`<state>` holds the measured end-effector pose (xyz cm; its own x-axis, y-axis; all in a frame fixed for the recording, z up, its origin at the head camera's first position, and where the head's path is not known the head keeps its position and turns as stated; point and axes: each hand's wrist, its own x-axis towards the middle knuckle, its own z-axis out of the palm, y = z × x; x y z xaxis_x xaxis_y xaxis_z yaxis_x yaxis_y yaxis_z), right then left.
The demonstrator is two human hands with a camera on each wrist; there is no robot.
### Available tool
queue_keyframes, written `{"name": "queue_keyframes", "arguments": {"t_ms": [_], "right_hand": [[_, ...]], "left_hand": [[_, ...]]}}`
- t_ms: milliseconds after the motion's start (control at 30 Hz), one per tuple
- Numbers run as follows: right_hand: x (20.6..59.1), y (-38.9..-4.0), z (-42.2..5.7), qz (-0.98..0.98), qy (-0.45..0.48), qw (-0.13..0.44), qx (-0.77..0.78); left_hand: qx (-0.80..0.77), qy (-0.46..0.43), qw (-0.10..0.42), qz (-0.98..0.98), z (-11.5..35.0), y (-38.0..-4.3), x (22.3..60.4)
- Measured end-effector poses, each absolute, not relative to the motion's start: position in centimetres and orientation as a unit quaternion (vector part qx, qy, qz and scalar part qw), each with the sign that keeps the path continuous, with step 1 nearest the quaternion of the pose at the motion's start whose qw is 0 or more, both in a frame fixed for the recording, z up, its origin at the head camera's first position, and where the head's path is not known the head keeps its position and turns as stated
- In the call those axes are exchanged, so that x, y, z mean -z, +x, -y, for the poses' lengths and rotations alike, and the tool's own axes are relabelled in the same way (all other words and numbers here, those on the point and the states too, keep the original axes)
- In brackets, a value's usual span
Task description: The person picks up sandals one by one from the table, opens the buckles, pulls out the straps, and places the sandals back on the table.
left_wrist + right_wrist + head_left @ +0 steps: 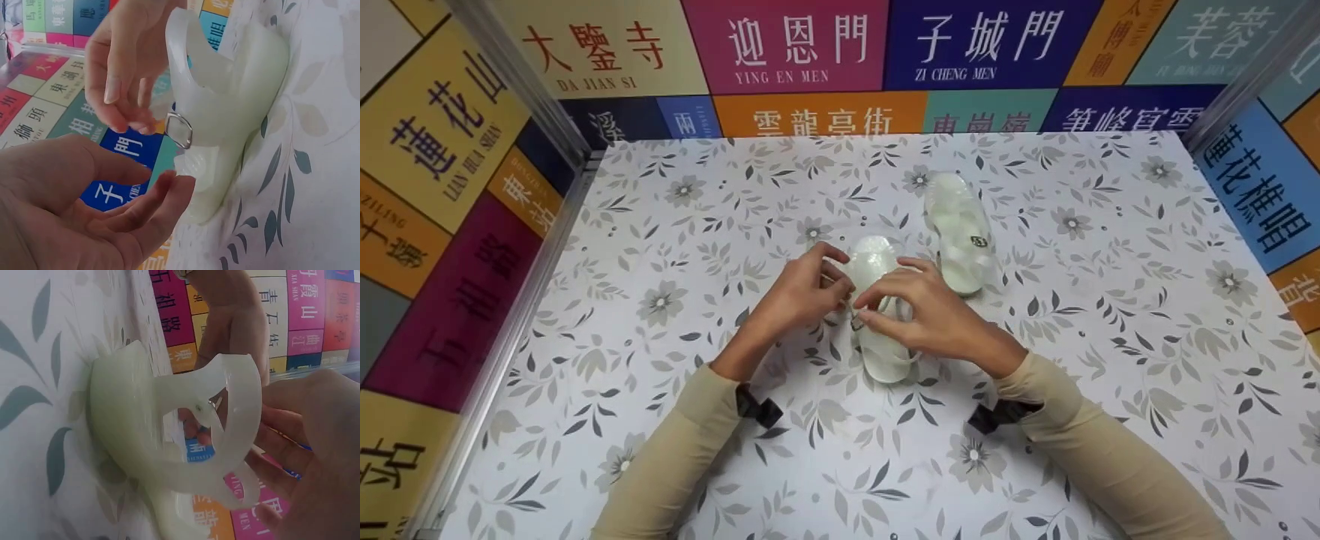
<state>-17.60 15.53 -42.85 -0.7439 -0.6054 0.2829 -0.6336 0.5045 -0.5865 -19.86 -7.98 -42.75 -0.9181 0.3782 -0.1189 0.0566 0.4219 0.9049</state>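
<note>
A pale greenish-white sandal lies on the table between my two hands, its sole down. A square metal buckle sits on its side strap. My left hand is at the sandal's left side with fingers loosely bent, fingertips close below the buckle in the left wrist view. Over the right side is my right hand, thumb and fingers curved with a gap between them. In the right wrist view its fingers stand beside the raised ankle strap. A matching sandal lies just beyond my right hand.
A white cloth with grey leaves and flowers covers the table. Colourful panels with large characters stand along the back and both sides. A metal rail runs along the left edge.
</note>
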Motion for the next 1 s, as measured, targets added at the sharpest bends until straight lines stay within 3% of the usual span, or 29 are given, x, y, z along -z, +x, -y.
{"name": "queue_keyframes", "arguments": {"t_ms": [200,433,533,800,1000], "right_hand": [[43.7,-17.5,-15.2,0.89,0.371,-0.028,-0.265],[45.2,-17.9,-16.1,0.868,0.351,-0.068,-0.345],[45.5,-18.0,-16.6,0.859,0.34,-0.091,-0.372],[45.7,-18.5,-17.2,0.834,0.309,-0.129,-0.439],[46.0,-18.5,-16.9,0.834,0.313,-0.091,-0.445]], "left_hand": [[-0.497,0.177,0.185,-0.829,8.7,-20.6,43.7],[-0.491,0.267,0.317,-0.766,10.3,-21.0,44.3],[-0.499,0.287,0.351,-0.738,10.4,-21.1,44.5],[-0.526,0.278,0.336,-0.73,9.6,-21.3,45.4],[-0.527,0.276,0.318,-0.738,9.5,-21.4,45.7]]}}
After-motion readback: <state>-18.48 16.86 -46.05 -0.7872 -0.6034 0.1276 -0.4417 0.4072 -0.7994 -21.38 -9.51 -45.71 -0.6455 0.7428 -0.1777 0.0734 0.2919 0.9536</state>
